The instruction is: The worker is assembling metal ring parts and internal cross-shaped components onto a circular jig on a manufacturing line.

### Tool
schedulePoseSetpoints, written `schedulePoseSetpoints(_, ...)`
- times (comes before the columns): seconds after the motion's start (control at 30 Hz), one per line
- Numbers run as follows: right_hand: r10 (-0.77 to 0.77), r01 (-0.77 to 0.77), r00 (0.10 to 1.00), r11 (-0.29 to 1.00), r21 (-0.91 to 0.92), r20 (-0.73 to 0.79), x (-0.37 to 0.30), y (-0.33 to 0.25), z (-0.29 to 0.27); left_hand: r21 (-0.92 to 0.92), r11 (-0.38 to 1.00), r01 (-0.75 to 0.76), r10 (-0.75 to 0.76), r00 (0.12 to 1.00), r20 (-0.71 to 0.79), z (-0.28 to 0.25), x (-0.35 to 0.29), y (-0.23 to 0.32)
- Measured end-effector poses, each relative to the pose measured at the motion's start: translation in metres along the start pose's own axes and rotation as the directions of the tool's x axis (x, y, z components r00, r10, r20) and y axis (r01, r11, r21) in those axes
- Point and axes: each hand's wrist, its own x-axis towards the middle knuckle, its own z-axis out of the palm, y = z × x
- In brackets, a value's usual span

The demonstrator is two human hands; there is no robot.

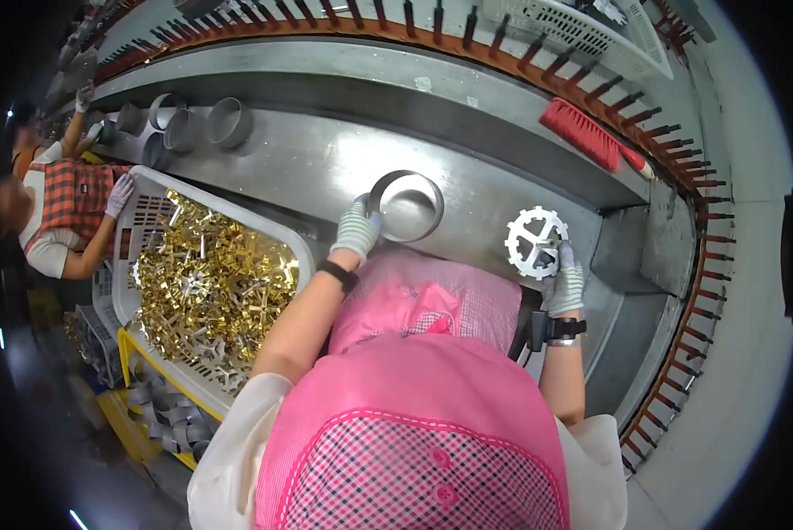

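Observation:
My left hand [358, 230], in a striped glove, grips the left side of a grey metal ring [378, 196] on the steel bench. The ring is wide and hollow, with the bench showing through it. Off to the right, my right hand [566, 281], gloved alike, pinches the lower right edge of a flat, silvery toothed disc [513, 239] with spokes and cut-out gaps. The disc is tilted toward me and apart from the ring. Part of my right fingers lies behind the disc.
Left of me stands a white plastic basket [303, 256] heaped with gold and silver metal pieces. Several metal rings [228, 124] sit farther left on the bench. A red brush [582, 132] lies on the back ledge, before a curving conveyor with upright pegs [469, 26]. A co-worker's gloved hand [120, 194] touches the basket.

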Motion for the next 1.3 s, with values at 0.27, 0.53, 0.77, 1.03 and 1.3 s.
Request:
schedulePoseSetpoints(0.27,0.001,-0.014,0.993,0.993,0.117,0.115,0.013,0.033,0.048,-0.394,0.919,-0.034,0.080,0.991,0.103,0.012,-0.005,0.008)
schedulePoseSetpoints(0.53,0.094,-0.108,0.987,0.989,0.099,0.129,0.033,0.046,0.056,-0.696,0.701,0.155,-0.027,0.981,0.191,-0.031,-0.020,0.011)
schedulePoseSetpoints(0.77,0.079,-0.084,0.993,0.995,0.060,0.084,0.026,0.051,0.072,-0.432,0.885,0.173,-0.131,0.983,0.125,-0.007,-0.014,-0.016)
schedulePoseSetpoints(1.03,0.173,-0.160,0.968,0.984,-0.083,0.180,0.011,0.052,0.091,0.102,0.995,-0.018,0.015,0.999,0.033,0.018,-0.008,0.005)
schedulePoseSetpoints(1.3,0.034,0.088,0.954,0.917,-0.388,0.297,0.007,0.109,0.159,-0.702,0.695,-0.153,0.053,0.985,-0.161,0.034,-0.051,0.045)
